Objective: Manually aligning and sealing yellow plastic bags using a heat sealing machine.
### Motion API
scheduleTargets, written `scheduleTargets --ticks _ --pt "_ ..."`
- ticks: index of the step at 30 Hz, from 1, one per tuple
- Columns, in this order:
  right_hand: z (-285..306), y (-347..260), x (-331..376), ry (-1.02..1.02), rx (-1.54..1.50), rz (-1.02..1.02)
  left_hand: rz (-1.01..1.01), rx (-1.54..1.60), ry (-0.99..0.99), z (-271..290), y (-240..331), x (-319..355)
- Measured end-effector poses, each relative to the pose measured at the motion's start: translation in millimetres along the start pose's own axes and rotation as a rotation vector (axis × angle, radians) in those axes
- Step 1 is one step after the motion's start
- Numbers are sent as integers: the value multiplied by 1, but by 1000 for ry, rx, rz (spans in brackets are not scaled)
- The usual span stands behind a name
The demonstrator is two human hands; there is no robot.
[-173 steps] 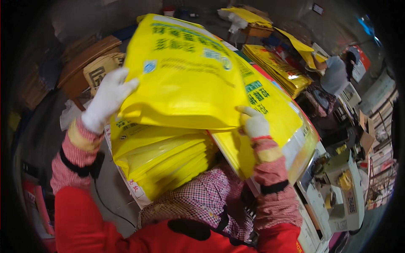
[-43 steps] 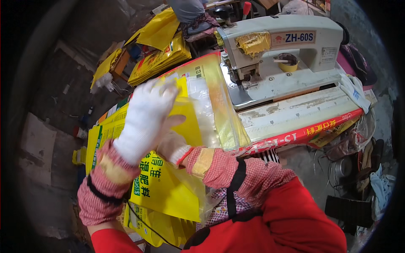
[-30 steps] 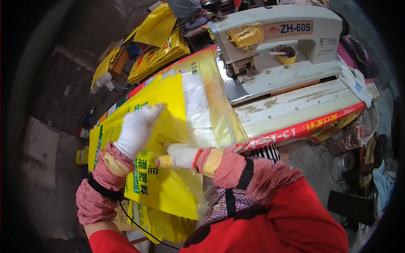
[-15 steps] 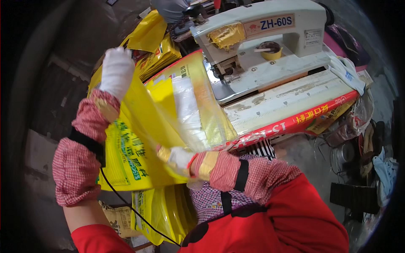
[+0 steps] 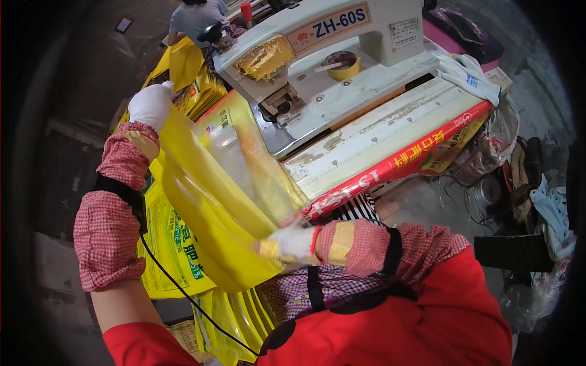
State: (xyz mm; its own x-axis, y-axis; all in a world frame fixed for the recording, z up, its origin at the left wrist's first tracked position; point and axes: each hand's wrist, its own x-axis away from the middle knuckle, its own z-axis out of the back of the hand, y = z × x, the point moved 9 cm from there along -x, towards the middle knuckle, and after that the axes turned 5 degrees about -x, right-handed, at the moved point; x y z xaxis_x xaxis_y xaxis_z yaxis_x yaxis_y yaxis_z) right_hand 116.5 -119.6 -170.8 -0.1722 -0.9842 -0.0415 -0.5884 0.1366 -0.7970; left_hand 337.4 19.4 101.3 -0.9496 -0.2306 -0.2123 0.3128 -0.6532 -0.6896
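Note:
A large yellow plastic sack [image 5: 213, 213] hangs stretched and slightly bowed between my hands, its plain side showing. At its far left corner my left hand [image 5: 151, 105], in a white glove, is closed on the edge. My right hand [image 5: 293, 244], gloved with yellow tape on the fingers, grips the near right edge; motion smears it a little. Under the raised sack lie printed yellow sacks [image 5: 168, 244] with green lettering. Just beyond it, a yellow and clear sack [image 5: 262, 158] lies beside the white sewing machine [image 5: 342, 97].
A tape roll [image 5: 345, 70] sits on the machine's bed, and a white glove [image 5: 470, 76] lies at its right end. A red printed strip [image 5: 397, 161] runs along the table's front edge. Folded yellow sacks [image 5: 201, 91] are stacked far left, near another person [image 5: 198, 24]. More sacks [image 5: 235, 317] hang below.
The view has shifted, with the machine now further left and higher. My right hand has moved right with the sack's edge, and the sack now covers more of the printed sacks beneath.

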Motion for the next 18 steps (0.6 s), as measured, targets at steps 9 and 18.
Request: scheduleTargets --ticks 9,18 --pt "62 -140 35 951 911 199 -124 -41 76 -8 18 -3" --pt "47 -112 4 695 691 31 -198 -41 139 2 33 3"
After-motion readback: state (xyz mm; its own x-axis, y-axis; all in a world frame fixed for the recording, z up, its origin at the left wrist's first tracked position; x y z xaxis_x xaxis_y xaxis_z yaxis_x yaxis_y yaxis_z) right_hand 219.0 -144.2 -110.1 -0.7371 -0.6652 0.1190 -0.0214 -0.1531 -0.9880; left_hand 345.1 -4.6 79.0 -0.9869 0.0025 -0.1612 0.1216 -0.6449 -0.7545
